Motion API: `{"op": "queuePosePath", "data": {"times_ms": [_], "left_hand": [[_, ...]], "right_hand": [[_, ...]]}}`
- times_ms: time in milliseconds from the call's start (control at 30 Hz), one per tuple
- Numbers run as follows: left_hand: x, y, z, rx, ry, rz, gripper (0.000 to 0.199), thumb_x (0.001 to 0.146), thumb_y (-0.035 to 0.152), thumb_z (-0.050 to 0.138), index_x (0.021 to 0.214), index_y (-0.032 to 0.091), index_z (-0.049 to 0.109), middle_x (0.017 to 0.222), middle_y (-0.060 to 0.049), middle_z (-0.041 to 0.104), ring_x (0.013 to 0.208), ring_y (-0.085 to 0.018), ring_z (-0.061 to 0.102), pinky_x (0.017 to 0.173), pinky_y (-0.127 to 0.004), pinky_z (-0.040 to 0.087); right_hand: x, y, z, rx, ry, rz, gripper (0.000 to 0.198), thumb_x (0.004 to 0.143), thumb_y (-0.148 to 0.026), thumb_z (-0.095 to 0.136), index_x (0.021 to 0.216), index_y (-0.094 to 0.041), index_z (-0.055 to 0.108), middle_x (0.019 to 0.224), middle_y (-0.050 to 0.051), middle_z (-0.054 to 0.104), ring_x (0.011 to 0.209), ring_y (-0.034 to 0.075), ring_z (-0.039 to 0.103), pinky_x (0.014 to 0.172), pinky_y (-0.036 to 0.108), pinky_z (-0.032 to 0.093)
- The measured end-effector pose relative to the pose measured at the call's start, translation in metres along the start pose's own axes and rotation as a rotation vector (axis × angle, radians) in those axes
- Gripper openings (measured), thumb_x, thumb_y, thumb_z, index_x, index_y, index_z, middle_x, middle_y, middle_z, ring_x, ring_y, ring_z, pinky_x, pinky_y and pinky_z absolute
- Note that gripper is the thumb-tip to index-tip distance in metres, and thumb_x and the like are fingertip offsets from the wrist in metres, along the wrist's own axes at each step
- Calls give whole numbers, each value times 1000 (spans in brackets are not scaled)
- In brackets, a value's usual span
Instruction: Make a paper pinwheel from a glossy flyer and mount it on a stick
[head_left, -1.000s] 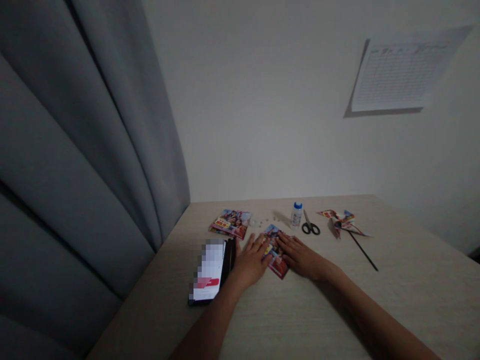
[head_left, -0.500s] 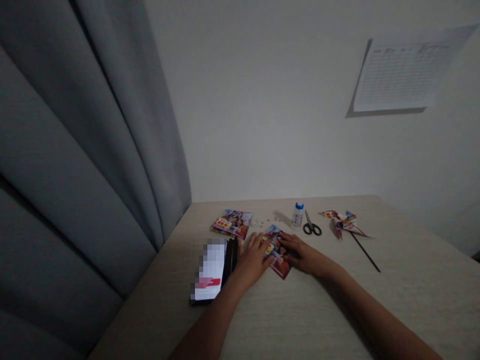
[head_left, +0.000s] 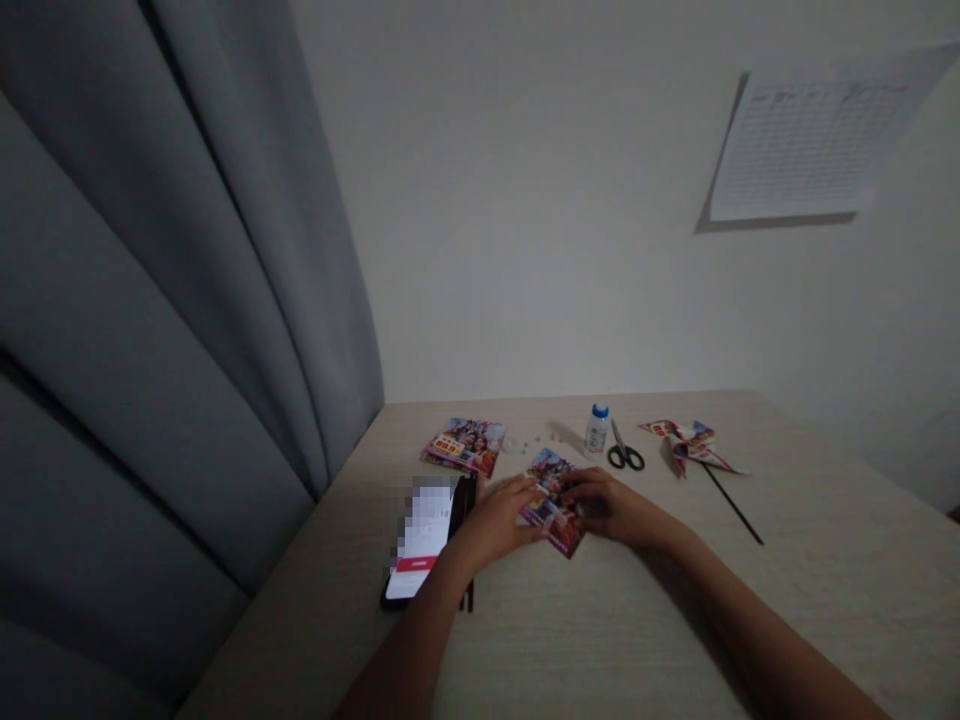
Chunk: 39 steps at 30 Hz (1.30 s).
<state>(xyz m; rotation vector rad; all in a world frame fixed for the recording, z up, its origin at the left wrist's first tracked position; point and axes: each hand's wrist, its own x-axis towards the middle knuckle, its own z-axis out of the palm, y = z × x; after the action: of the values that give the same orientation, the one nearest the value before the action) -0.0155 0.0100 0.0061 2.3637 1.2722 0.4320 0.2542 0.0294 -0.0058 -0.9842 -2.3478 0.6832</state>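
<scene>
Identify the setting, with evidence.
Probably an indoor craft spot; home or workplace, can't tell. The paper pinwheel and scissors lying on the table suggest crafts; the gray curtain at the left suggests a room.

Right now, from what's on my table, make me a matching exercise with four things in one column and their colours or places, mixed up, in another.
Things:
1. Nearer printed paper
2. Bottle
3. Scissors
4. Pinwheel

Details:
A. Dark loop handles
B. Between the left hand and right hand
C. Dark stick
D. Blue cap

Pairs: 1-B, 2-D, 3-A, 4-C.
</scene>
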Motion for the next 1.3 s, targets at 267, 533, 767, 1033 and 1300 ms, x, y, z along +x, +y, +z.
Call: {"op": "queuePosePath", "data": {"times_ms": [267,533,767,1033,1300], "left_hand": [[-2,1,-6,33,-23,-29,65,77,56,80,136,35,63,155,-5,51,149,-30,37,127,-56,7],[1,-1,-3,39,23,-6,57,79,56,78,130,34,68,150,-4,57,145,-28,42,127,-52,12],[2,1,-4,3,41,14,48,84,51,75,127,31,71,148,-3,59,144,-25,44,124,-42,27],[6,-4,1,-52,89,30,38,86,50,74,119,31,75,143,-3,63,140,-26,49,121,-43,32],[8,-2,2,-51,127,43,27,94,42,66,115,29,76,136,-3,67,134,-22,52,117,-40,36]], "right_hand": [[-2,0,-4,23,-58,45,53,74,-46,84,122,-27,74,144,12,58,136,32,51,117,49,38],[-3,-1,-7,34,-62,44,60,67,-45,89,122,-27,74,145,13,57,136,34,50,117,50,38],[-2,0,-6,33,-65,46,62,63,-41,91,122,-28,75,147,13,56,137,35,50,117,53,37],[-2,12,-2,74,-54,19,57,62,-46,92,115,-30,79,145,12,58,134,37,52,116,55,38],[-3,5,-8,65,-66,22,31,80,-44,79,107,-29,81,143,10,61,134,34,53,116,53,38]]}}
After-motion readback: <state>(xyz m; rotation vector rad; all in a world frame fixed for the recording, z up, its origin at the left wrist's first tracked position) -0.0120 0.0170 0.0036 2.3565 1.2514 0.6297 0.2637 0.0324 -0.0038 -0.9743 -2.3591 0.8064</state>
